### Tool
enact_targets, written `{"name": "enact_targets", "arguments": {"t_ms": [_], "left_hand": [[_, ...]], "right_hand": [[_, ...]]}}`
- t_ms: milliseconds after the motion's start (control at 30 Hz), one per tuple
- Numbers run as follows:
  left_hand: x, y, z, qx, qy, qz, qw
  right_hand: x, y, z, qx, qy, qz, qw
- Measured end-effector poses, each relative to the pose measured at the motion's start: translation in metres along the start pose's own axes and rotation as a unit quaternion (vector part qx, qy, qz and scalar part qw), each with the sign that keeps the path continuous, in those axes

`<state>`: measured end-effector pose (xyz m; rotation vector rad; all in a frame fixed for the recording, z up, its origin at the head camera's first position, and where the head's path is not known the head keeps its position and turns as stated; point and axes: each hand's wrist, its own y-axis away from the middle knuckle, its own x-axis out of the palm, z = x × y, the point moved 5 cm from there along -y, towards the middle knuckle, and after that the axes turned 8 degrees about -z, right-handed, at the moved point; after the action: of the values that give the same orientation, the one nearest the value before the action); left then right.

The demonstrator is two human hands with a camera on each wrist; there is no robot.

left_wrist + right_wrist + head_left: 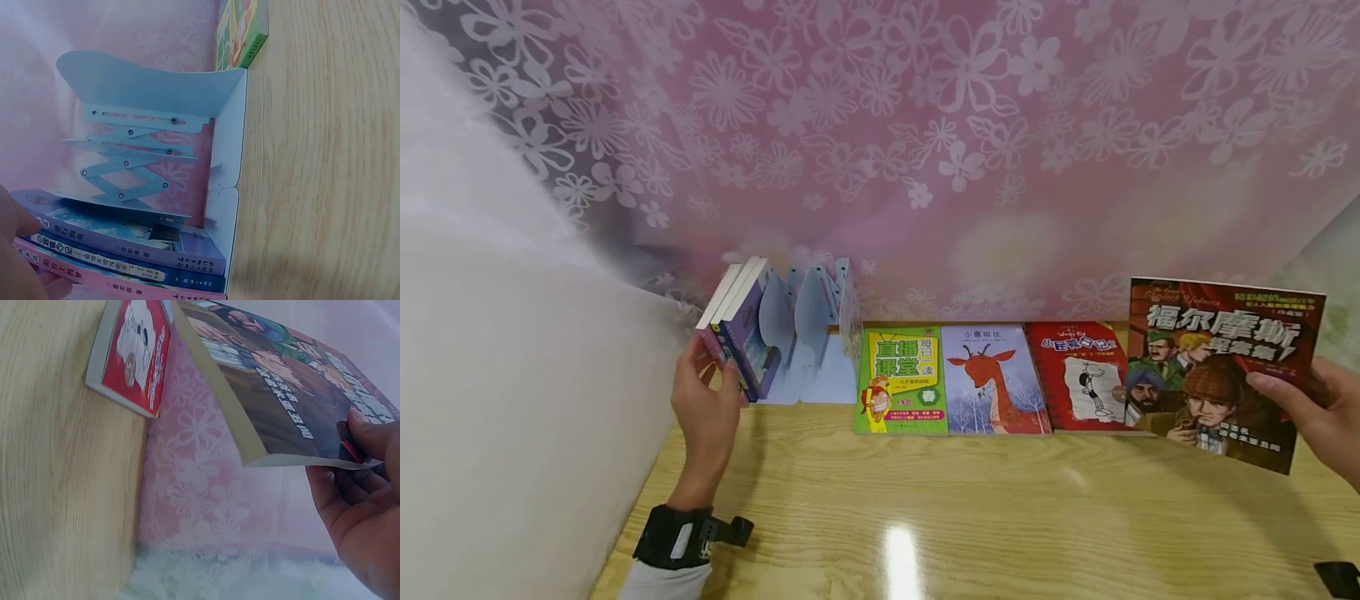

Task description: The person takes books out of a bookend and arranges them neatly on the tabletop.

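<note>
My left hand (706, 408) holds the standing books at the left end of a light-blue metal bookend rack (812, 312). In the left wrist view they are a purple book (194, 248), a dark blue book (194, 280) and a pink book (112, 282), with fingertips right at their spines. They lean slightly in the head view. At the right, my right hand (1326, 417) grips a dark Sherlock Holmes-style book (1217, 367) by its right edge, thumb on the cover and fingers beneath. This book is raised above the table, its cover facing me.
On the wooden table (925, 500), a green book (917, 412), a lilac deer book (970, 392) and a red book (1048, 400) form a row right of the rack. A pink flowered curtain (925, 167) hangs behind, and a white wall (512, 375) borders the left.
</note>
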<state>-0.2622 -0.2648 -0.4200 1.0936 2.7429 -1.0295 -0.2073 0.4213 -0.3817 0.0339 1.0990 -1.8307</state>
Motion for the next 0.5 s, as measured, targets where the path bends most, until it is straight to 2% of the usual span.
{"name": "enact_targets", "arguments": {"t_ms": [200, 500], "left_hand": [[0.002, -0.005, 0.001, 0.008, -0.007, 0.022, 0.9997], [0.007, -0.010, 0.003, 0.014, -0.045, 0.024, 0.9986]], "right_hand": [[-0.006, -0.008, -0.015, 0.033, 0.030, 0.003, 0.9990], [-0.005, -0.017, -0.035, 0.055, 0.088, 0.031, 0.9941]]}}
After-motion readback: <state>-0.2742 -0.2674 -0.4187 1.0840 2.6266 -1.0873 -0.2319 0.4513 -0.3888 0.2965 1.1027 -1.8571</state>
